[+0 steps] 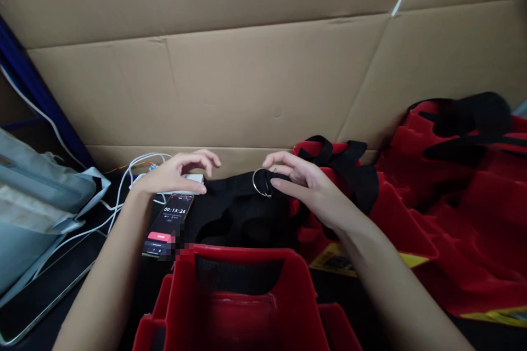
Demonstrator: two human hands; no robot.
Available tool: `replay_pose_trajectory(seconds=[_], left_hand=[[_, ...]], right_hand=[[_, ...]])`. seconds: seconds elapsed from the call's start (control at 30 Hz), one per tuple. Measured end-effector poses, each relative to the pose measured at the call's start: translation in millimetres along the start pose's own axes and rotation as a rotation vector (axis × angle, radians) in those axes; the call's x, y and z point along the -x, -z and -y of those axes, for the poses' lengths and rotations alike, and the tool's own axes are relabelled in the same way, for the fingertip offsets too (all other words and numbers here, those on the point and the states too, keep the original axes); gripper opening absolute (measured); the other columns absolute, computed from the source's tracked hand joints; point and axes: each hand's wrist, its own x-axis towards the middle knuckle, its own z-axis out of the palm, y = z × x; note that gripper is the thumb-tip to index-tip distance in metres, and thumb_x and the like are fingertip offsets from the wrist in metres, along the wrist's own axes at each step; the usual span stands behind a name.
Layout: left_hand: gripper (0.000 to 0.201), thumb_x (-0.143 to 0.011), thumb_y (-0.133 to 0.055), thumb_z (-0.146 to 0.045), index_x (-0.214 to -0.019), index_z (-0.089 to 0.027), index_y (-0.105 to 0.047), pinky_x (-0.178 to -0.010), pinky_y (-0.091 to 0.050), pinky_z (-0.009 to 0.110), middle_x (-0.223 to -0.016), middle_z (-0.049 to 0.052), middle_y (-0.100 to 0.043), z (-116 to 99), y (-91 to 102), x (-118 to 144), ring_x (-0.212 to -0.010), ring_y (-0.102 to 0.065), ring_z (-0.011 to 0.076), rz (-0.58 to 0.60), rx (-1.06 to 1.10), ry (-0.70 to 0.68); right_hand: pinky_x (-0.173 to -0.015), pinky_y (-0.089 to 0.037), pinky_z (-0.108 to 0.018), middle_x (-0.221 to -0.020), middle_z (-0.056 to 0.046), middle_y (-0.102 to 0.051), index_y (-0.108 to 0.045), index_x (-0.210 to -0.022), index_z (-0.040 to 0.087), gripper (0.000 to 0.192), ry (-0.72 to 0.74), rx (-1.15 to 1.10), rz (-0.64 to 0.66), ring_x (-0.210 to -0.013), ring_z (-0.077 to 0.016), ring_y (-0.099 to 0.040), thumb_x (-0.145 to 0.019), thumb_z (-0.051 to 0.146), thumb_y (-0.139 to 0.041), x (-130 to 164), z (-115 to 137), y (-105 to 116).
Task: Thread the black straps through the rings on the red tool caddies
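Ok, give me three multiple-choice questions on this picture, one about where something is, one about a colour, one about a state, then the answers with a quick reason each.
1. Where does the phone lie?
A. under the left hand
B. on the cardboard wall
C. inside the red bag at the bottom

2. What colour is the strap that carries the metal ring?
A. yellow
B. black
C. white

3. What does the phone screen show?
A. it is dark
B. a running timer readout
C. a photo

Answers:
1 A: the phone sits on the dark table just below the left hand.
2 B: the ring hangs on a black strap by the fingers of the right hand.
3 B: the lit screen reads 00:13:24.
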Motion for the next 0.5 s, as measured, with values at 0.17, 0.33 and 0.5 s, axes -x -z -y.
replay_pose_trajectory(seconds=[0.17,0.33,0.5], left_hand=[[0.050,-0.070,-0.070,-0.037,-0.115,-0.020,-0.053,-0.103,-0.032,0.035,-0.126,0.010,-0.051,-12.5,-35.3,-16.7,-0.120,-0.045,0.0222,0.093,0.275,-0.053],[0.030,-0.071,-0.067,-0.041,-0.078,-0.013,-0.060,-0.063,-0.044,0.021,-0.074,0.003,-0.063,-8.3,-60.9,-25.2,-0.070,-0.058,0.0123,0.166,0.295,0.146],[0.031,-0.075,-0.062,-0.042,-0.070,-0.012,-0.058,-0.046,-0.036,0.017,-0.056,-0.003,-0.052,-4.7,-53.2,-25.0,-0.049,-0.048,0.0070,0.153,0.253,0.223]], right_hand=[[-0.067,-0.040,-0.020,-0.084,0.001,-0.054,-0.044,-0.098,0.020,0.014,0.013,-0.031,0.157,-0.076,-0.0089,-0.053,-0.086,0.023,-0.051,1.9,-1.8,-5.7],[-0.061,-0.040,-0.020,-0.084,0.000,-0.057,-0.040,-0.098,0.020,0.016,0.013,-0.024,0.215,-0.069,-0.0084,-0.053,-0.087,0.026,-0.050,3.4,-0.4,-4.3],[-0.062,-0.039,-0.021,-0.076,0.002,-0.056,-0.043,-0.097,0.020,0.019,0.004,0.181,0.078,-0.069,-0.0099,-0.052,-0.084,0.027,-0.054,-1.5,-7.3,9.0]])
